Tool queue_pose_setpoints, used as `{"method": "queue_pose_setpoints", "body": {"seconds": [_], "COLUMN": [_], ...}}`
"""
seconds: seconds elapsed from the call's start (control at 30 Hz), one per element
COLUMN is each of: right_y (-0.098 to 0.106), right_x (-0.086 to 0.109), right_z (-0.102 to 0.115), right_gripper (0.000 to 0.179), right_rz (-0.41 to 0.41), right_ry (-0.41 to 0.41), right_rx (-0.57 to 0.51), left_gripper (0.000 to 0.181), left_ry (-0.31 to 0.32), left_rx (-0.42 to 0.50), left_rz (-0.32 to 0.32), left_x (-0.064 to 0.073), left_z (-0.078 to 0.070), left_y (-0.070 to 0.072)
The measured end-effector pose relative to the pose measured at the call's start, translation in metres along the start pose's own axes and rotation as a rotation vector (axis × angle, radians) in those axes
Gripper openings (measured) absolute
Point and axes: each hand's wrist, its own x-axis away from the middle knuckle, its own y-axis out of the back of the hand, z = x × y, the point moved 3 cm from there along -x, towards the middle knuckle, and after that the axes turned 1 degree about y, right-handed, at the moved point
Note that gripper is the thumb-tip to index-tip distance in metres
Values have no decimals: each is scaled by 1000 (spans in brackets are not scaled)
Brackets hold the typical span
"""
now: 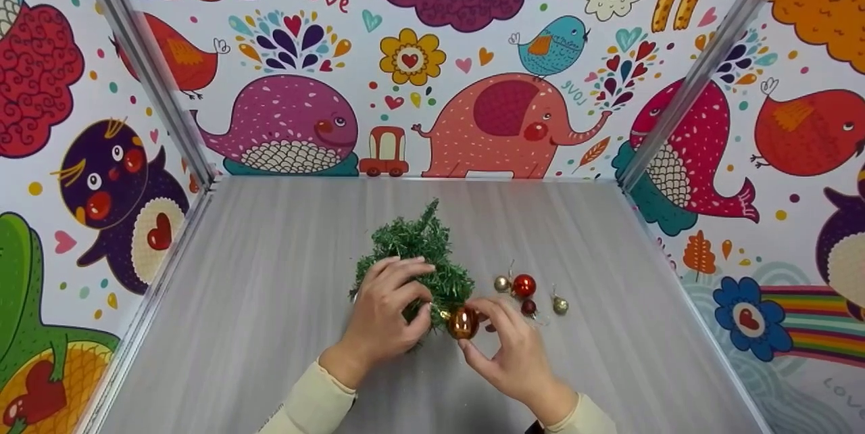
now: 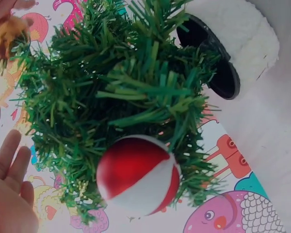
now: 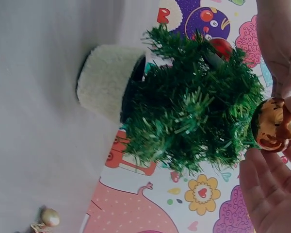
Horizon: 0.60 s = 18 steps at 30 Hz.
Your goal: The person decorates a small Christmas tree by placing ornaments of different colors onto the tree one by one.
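A small green artificial Christmas tree stands in front of me; the wrist views show its fluffy white pot. My right hand pinches a shiny copper-coloured bauble between thumb and fingers, beside the tree's near right branches. The bauble's gold cap points toward the tree. At the tree's near left side is my left hand, its fingers loosely spread over the branches and its thumb close to the cap. On the tree, a red-and-white bauble shows in the left wrist view.
Right of the tree, several small baubles lie on the grey table: a red one, a dark red one and gold ones, including one farther right. Panels printed with cartoon animals enclose the back and sides.
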Motion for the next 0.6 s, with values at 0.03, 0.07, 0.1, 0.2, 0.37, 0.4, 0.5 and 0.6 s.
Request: {"method": "queue_pose_setpoints", "body": {"seconds": [0.03, 0.07, 0.1, 0.2, 0.37, 0.4, 0.5, 0.6], "right_y": [-2, -4, -6, -11, -17, -18, -19, -20], "right_x": [2, 5, 7, 13, 18, 18, 15, 7], "right_z": [0, 1, 1, 0, -2, -2, -1, 2], "right_gripper": [53, 51, 50, 47, 51, 51, 48, 41], "right_rz": [11, 24, 43, 88, 125, 124, 95, 34], "right_ry": [-9, -19, -37, -72, -96, -102, -93, -73], "right_rx": [-9, -23, -41, -87, -107, -107, -105, -88], "left_gripper": [10, 10, 11, 12, 11, 11, 11, 10], "left_ry": [0, -1, -2, -4, 3, 4, 7, 11], "left_rx": [0, 0, 1, 5, 9, 9, 14, 14], "left_rz": [5, 9, 14, 30, 60, 65, 76, 81], "left_x": [0, 1, 1, 2, 2, 2, 3, 4], "left_z": [0, -1, -2, -3, -5, -5, -4, -3], "left_y": [0, 1, 1, 1, 1, 0, -1, -2]}}
